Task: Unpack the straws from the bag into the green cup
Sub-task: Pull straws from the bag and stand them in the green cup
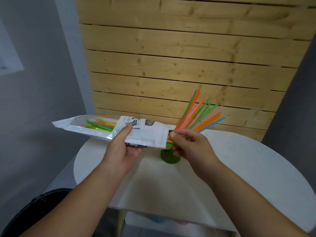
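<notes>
My left hand grips a white plastic straw bag, held level above the white round table. Through the bag's clear window at the left show several green, yellow and orange straws. At the bag's open right end, my right hand pinches the tips of several straws that stick out. The green cup stands on the table just below that opening, partly hidden by my right hand. A fan of orange, pink, green and blue straws rises from the cup, leaning right.
A wooden slat wall stands right behind the table. Grey walls flank it on both sides. Below the table's near edge a lower shelf holds blurred pastel objects. A dark round object sits at the lower left on the floor.
</notes>
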A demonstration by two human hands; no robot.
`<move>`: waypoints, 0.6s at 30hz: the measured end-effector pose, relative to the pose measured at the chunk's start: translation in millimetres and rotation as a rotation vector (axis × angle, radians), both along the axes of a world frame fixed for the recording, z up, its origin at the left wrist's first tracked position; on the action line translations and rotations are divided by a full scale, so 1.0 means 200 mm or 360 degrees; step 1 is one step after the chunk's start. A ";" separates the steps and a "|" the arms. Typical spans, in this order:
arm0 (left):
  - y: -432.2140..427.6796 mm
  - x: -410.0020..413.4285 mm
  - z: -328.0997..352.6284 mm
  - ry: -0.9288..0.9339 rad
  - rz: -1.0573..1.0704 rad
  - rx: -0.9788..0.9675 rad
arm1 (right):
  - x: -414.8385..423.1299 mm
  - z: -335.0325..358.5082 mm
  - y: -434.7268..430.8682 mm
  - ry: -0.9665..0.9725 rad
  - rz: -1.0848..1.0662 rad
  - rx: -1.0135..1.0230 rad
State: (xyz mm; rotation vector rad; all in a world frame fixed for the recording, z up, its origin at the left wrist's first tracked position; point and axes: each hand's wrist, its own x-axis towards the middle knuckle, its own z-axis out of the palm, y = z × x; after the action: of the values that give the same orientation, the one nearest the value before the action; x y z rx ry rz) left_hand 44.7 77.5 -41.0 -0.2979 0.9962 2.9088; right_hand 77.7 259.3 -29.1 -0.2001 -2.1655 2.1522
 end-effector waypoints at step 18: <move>-0.09 -0.03 0.00 -0.0106 0.0097 0.0121 | -0.01 0.03 0.17 0.0015 -0.0038 -0.0068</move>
State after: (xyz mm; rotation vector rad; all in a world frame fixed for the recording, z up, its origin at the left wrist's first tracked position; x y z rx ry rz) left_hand 38.2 60.5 -41.7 -0.4252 0.8799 2.9606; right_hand 76.3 293.4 -23.8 -0.2170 -2.1029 2.1833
